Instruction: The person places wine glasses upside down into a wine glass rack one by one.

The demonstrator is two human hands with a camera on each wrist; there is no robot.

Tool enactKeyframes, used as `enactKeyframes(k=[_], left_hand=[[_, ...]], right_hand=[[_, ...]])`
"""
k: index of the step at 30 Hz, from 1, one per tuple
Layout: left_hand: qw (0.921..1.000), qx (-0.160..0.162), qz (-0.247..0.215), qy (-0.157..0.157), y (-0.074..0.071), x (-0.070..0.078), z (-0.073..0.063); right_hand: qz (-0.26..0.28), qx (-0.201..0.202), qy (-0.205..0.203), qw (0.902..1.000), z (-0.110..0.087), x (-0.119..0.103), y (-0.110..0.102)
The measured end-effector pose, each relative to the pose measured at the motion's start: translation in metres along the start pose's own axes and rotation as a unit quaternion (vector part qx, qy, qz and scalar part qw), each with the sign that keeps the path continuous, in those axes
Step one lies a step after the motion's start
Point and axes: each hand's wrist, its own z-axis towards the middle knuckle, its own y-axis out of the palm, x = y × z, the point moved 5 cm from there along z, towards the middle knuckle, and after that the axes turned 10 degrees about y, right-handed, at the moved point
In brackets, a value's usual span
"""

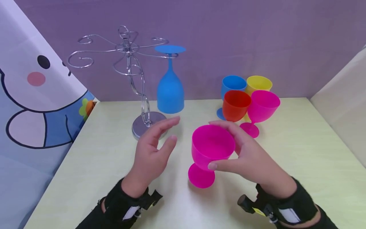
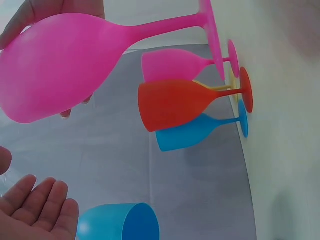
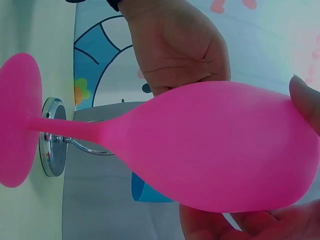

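Note:
My right hand (image 1: pixel 251 157) grips a pink plastic goblet (image 1: pixel 213 151) by its bowl, thumb on the near side and fingers round the far side. The goblet is mouth up, its round foot below. To its left, my left hand (image 1: pixel 151 156) is held with fingers extended and nothing in it, apart from the goblet; its fingers (image 2: pixel 47 202) also show in the left wrist view. Beyond that hand stands a silver wire goblet rack (image 1: pixel 127 47). A blue goblet (image 1: pixel 170 92) hangs mouth down from one of its right arms, held at the foot.
At the back right, a red goblet (image 1: pixel 236 108), another blue goblet (image 1: pixel 233 83), a yellow goblet (image 1: pixel 259 83) and a second pink goblet (image 1: pixel 264 106) stand upright close together on the pale table (image 1: pixel 303 152). The rack's heavy round base (image 1: pixel 138 127) sits left of centre.

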Motion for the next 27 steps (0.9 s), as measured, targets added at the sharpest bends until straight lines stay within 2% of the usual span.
enactKeyframes(k=[5,9,12,15,22,27], left_hand=[[0.9999,0.000,-0.006,-0.010,0.000,-0.002,-0.001],[0.9998,0.003,-0.007,-0.018,-0.002,-0.003,-0.001],[0.9996,0.007,-0.008,-0.025,-0.004,-0.004,0.001],[0.9992,0.013,-0.013,-0.035,-0.006,-0.004,0.003],[0.9976,0.027,-0.032,-0.054,-0.007,-0.005,0.004],[0.9958,0.033,-0.043,-0.074,-0.008,-0.007,0.002]], right_hand=[[0.016,-0.002,-0.007,0.9998,-0.001,-0.002,-0.003],[0.042,0.004,0.012,0.9990,-0.001,-0.001,-0.007],[0.068,0.013,0.028,0.9972,-0.003,-0.001,-0.010],[0.110,0.013,0.012,0.9938,-0.003,-0.003,-0.012],[0.215,0.022,-0.063,0.9744,-0.005,-0.006,-0.016],[0.279,0.027,-0.091,0.9557,-0.005,-0.004,-0.017]])
